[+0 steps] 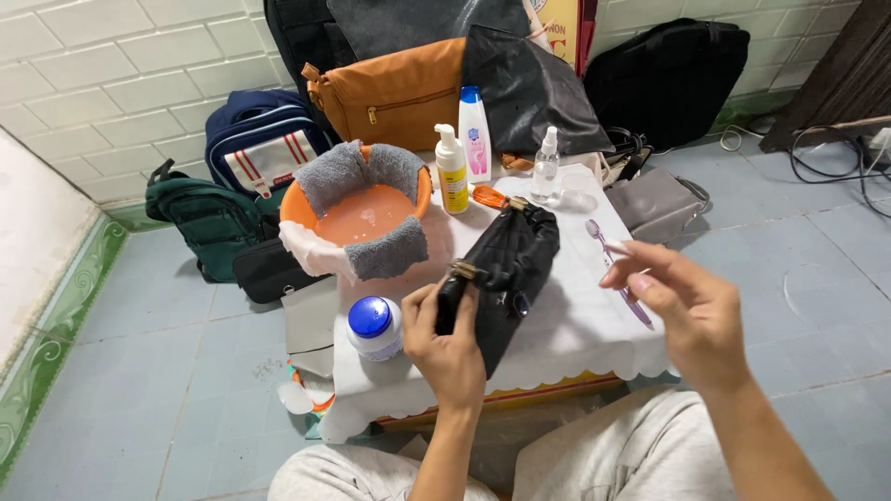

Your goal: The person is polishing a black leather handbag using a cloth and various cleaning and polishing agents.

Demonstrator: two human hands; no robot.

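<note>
While the left hand (452, 345) grips a black bag (506, 269), the right hand (682, 311) hovers open beside it.

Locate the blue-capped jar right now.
In the head view, the blue-capped jar stands on the table's front left edge, just left of the left hand, below the orange basin.

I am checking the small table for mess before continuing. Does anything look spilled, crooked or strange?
No spill shows. The grey cloths hang over the rim of the orange basin, which holds water. Below the table's left edge, white scraps lie on the floor. The bottles stand upright.
</note>
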